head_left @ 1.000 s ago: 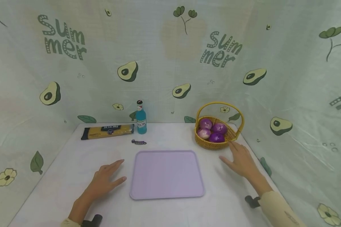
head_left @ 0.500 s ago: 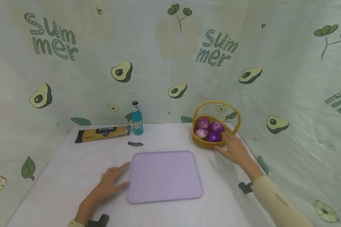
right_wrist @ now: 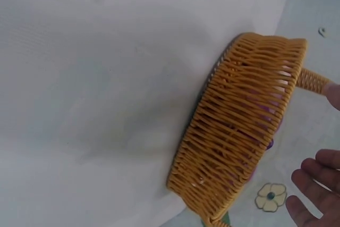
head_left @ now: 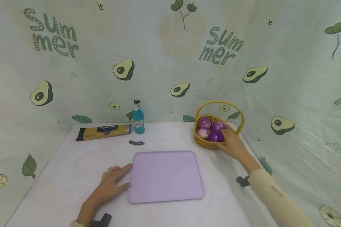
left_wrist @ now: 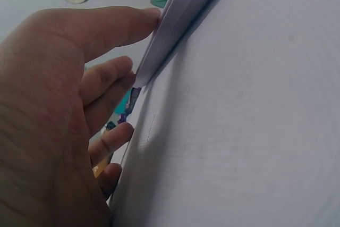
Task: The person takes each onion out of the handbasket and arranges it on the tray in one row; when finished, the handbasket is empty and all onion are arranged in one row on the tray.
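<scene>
My left hand lies flat on the white table, its straight fingertips touching the left rim of a lilac tray. The left wrist view shows those fingers against the tray's edge. My right hand reaches over the front rim of a yellow wicker basket with relaxed fingers resting on the nearest of three purple onions. From the right wrist, the basket wall fills the middle and my fingers hover spread beside it.
A blue bottle stands at the back of the table. A yellow pasta packet lies to its left, and a small purple candy sits in front. Avocado-print cloth walls enclose the table on three sides.
My right hand moved forward from the table onto the basket and now touches the front onion. My left hand slid right until its fingers met the tray's edge.
</scene>
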Available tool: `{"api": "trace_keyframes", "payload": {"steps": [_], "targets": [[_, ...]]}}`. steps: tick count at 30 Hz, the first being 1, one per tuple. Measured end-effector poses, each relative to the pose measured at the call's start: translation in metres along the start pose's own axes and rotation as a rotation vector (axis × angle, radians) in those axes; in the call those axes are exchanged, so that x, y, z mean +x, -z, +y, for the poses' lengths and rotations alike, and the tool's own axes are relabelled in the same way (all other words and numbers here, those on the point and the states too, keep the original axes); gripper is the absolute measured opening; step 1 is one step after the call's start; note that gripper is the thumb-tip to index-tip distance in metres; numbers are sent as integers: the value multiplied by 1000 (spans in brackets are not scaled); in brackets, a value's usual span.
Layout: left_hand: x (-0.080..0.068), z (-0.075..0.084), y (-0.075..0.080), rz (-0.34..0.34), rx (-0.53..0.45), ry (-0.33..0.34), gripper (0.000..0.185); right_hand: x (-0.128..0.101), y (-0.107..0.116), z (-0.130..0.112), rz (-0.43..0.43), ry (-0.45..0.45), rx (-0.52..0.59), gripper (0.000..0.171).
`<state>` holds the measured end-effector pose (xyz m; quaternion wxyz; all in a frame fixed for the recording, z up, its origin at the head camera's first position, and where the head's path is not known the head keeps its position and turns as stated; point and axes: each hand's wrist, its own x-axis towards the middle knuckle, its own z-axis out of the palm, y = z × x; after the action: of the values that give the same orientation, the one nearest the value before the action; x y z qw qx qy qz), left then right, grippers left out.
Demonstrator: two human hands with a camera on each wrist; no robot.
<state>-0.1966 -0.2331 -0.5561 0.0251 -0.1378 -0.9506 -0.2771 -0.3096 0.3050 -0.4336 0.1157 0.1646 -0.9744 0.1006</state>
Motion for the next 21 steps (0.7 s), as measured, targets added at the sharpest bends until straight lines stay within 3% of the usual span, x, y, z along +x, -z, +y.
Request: {"api": "trace_keyframes", "payload": {"steps": [21], "targets": [[0,5,2,-4,19,-3,69,28,-9,13,-106,-112,11,76]]}}
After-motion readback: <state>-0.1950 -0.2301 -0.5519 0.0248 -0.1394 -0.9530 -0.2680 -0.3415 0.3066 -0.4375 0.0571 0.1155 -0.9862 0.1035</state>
